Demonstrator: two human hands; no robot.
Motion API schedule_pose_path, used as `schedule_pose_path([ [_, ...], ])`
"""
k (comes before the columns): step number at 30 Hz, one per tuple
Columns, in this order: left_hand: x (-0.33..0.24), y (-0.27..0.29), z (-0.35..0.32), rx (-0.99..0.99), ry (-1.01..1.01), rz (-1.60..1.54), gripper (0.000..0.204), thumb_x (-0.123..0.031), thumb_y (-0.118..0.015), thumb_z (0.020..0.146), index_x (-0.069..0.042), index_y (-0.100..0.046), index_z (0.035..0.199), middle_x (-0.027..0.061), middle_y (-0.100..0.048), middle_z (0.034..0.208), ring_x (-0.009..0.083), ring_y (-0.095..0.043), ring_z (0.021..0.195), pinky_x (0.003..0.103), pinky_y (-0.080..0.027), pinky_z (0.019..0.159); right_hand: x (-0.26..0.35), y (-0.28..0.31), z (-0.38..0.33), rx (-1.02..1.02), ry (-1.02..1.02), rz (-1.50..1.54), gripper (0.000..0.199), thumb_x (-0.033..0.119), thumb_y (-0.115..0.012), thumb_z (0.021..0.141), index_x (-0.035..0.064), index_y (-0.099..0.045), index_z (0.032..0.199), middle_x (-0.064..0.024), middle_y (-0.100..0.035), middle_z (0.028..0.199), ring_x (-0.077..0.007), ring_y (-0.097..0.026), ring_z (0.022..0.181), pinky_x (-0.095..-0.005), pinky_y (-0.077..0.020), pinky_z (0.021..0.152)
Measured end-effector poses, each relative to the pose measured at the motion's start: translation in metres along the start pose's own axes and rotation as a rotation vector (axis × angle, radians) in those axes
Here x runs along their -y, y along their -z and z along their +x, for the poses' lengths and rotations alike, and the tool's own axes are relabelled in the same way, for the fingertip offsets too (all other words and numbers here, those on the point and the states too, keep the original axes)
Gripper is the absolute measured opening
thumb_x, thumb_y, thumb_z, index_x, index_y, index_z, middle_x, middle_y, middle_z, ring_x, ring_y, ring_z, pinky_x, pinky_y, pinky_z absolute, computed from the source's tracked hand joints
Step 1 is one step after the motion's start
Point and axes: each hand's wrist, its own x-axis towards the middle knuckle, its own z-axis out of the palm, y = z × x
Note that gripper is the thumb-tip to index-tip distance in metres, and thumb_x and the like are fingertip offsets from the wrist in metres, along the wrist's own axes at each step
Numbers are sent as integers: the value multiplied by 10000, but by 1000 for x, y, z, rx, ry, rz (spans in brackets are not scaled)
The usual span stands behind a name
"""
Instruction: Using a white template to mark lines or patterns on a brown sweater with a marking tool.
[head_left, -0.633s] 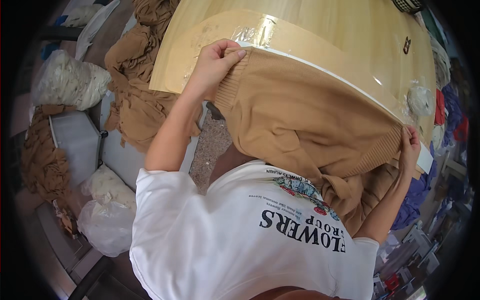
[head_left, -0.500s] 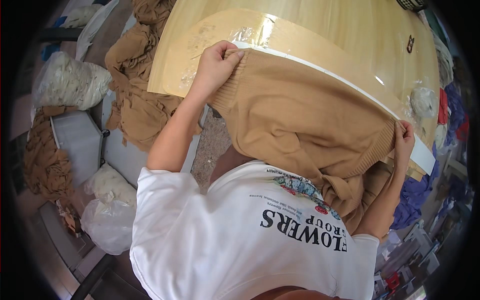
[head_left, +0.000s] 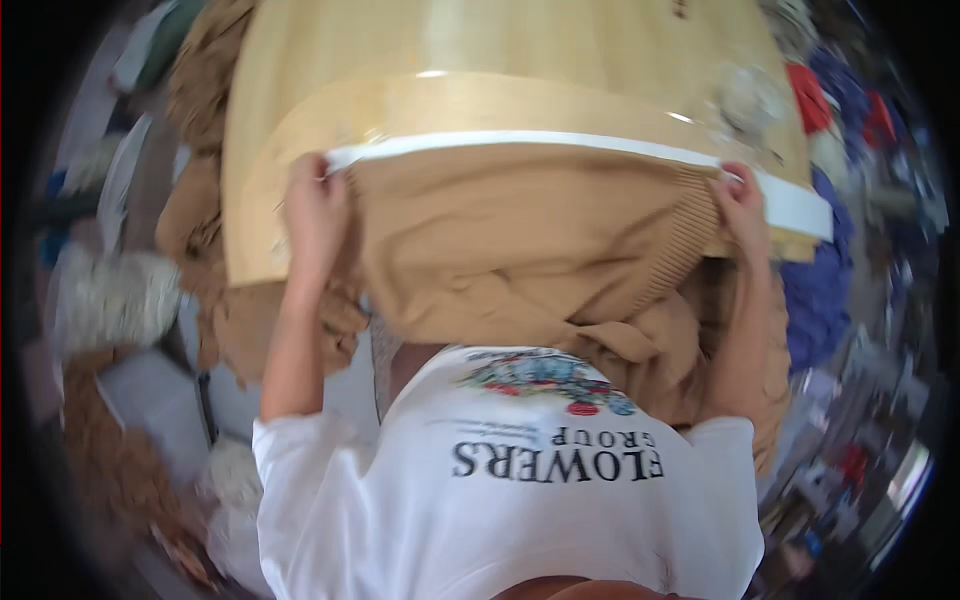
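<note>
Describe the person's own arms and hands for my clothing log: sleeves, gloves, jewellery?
Both forearms are bare. The left hand and right hand wear no gloves. No watch or ring is discernible in the blur. Short white T-shirt sleeves end above the elbows.

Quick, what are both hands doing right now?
Left hand: closed, gripping one end of the tan knitted garment at the table edge.
Right hand: closed, gripping the garment's other end.

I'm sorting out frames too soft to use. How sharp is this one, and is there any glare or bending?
Head view: motion blur softens everything, worst toward the rim. Bright glare streaks sit on the wooden table. The fisheye bows its white edge. The left hand, right hand and tan sweater still read clearly.
</note>
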Motion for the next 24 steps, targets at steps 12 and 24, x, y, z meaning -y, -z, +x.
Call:
schedule_pose_path([
  [12,-267,-172,-92,247,-971,-186,440,-188,-617,739,-9,-521,1130,122,-475,1210,245,-444,1052,400,-339,846,-19,-10,-11,-323,134,80,273,24,-603,751,22,-483,995,-15,-516,613,-77,-481,556,-232,-404,529],
  [24,-290,-184,-90,220,-1050,-38,479,-269,-557,758,-1,-520,1153,117,-454,1281,234,-436,1046,427,-334,818,-14,-5,-9,-566,92,153,260,43,-610,694,10,-486,920,-66,-537,611,-161,-534,560,-299,-447,555],
])
